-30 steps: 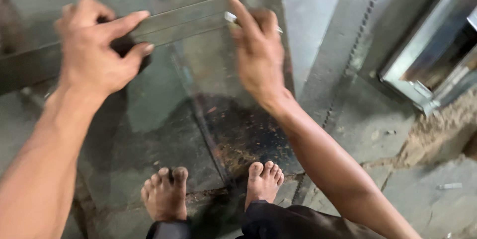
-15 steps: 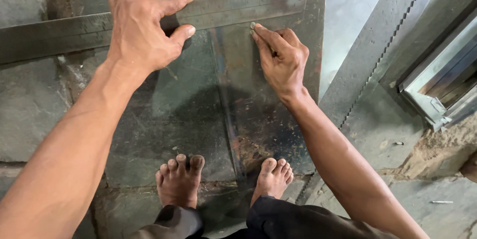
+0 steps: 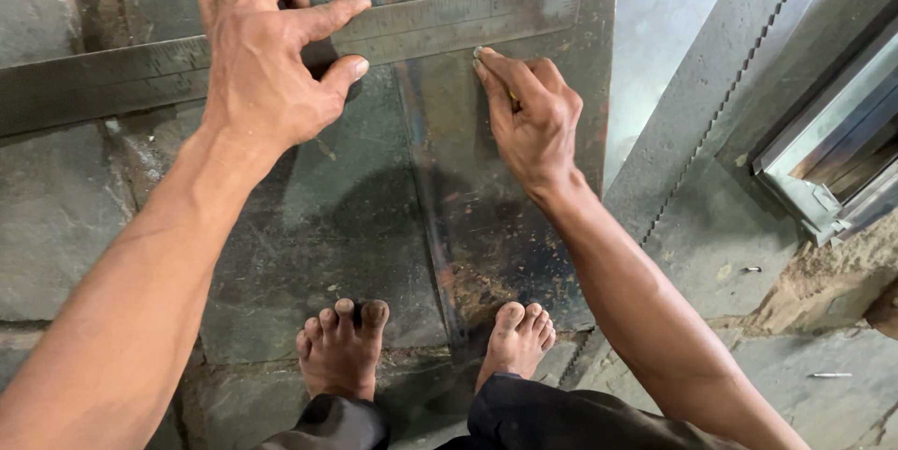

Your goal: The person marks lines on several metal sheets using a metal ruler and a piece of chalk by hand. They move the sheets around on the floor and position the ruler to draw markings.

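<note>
My left hand (image 3: 267, 66) presses flat on the long arm of a steel square ruler (image 3: 94, 85), thumb and forefinger spread over its edges. The ruler lies across a dark, rust-stained metal sheet (image 3: 355, 216). My right hand (image 3: 533, 123) is closed around a thin marking tool (image 3: 512, 94), mostly hidden in the fingers. Its tip meets the ruler's lower edge just right of my left hand. The square's short arm (image 3: 599, 48) runs down past my right hand.
My bare feet (image 3: 341, 347) (image 3: 519, 338) stand on the sheet's near end. At the right lie a perforated grey metal strip (image 3: 711, 104) and a folded metal channel (image 3: 832, 160). Small nails (image 3: 828, 375) lie on the stone floor.
Over the second the view shifted so that the square's corner shows. My left hand now sits further right along the ruler. My right hand has settled at the ruler's lower edge.
</note>
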